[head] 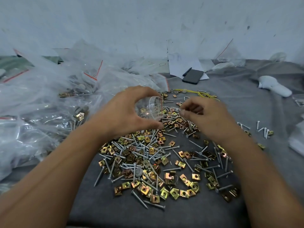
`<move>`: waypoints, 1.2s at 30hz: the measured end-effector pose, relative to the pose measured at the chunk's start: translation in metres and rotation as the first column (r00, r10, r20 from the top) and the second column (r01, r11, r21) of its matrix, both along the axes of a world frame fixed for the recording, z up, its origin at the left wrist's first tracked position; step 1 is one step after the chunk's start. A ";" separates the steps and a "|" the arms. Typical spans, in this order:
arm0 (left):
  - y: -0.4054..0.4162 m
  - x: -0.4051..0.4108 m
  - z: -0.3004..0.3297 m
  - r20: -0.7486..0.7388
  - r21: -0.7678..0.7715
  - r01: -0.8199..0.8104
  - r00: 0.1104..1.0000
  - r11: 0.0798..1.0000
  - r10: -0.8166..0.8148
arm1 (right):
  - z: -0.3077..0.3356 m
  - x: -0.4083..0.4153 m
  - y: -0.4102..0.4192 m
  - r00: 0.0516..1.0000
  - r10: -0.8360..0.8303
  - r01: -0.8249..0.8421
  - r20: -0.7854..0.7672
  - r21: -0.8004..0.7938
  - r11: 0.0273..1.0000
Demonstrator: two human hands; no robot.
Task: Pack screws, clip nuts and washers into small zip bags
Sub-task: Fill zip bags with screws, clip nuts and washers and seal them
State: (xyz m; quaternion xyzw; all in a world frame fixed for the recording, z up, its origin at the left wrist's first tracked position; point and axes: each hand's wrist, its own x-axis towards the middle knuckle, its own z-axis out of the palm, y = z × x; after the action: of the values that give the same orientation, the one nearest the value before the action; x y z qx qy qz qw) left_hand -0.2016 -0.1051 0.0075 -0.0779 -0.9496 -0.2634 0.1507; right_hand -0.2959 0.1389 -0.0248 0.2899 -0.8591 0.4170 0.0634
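Observation:
My left hand (126,112) holds a small clear zip bag (150,108) between curled fingers and thumb, its mouth spread open toward the right. A clip nut shows inside it. My right hand (204,115) hovers just right of the bag's mouth, its fingertips pinching a small pale part, likely a washer (180,110). Below both hands lies a loose heap of silver screws (144,150) and brass-coloured clip nuts (171,191) on the grey cloth (246,99). A grey washer (139,170) sits in the heap.
A big mound of filled and empty zip bags (49,96) covers the left side. A black phone (192,76), a pen and white paper lie at the back. A white object (273,87) rests far right, yellow rubber bands (204,94) behind the heap.

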 end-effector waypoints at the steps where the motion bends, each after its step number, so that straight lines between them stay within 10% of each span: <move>1: 0.000 -0.001 -0.001 -0.008 -0.012 -0.005 1.000 1.000 0.005 | 0.004 0.003 0.001 1.000 0.024 -0.023 0.011 -0.093 0.995; 4: 0.004 -0.002 -0.003 -0.085 -0.074 -0.056 0.995 0.996 0.049 | 0.020 0.014 0.000 0.989 0.139 -0.119 0.048 -0.295 0.948; 14: 0.020 -0.004 -0.008 -0.179 -0.190 0.000 0.983 0.982 -0.034 | 0.030 0.028 -0.021 0.983 0.183 -0.184 -0.012 -0.089 0.979; 24: 0.017 -0.003 -0.001 -0.169 -0.225 -0.090 0.984 0.970 0.052 | 0.031 0.022 -0.014 0.983 0.179 -0.166 0.036 -0.230 0.959; 31: 0.014 -0.001 0.002 -0.139 -0.165 -0.139 0.983 0.976 0.116 | 0.015 0.014 -0.010 0.999 -0.018 0.001 0.036 0.423 0.906; 36: 0.014 0.001 0.003 -0.136 -0.147 -0.153 0.982 0.977 0.133 | 0.007 0.011 -0.021 0.990 -0.129 0.089 0.050 0.488 0.868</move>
State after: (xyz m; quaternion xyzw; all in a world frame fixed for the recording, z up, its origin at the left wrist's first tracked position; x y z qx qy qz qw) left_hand -0.2007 -0.0912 0.0104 -0.0372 -0.9592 -0.1711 0.2220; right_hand -0.2846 0.1181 -0.0177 0.2304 -0.9529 0.1957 -0.0229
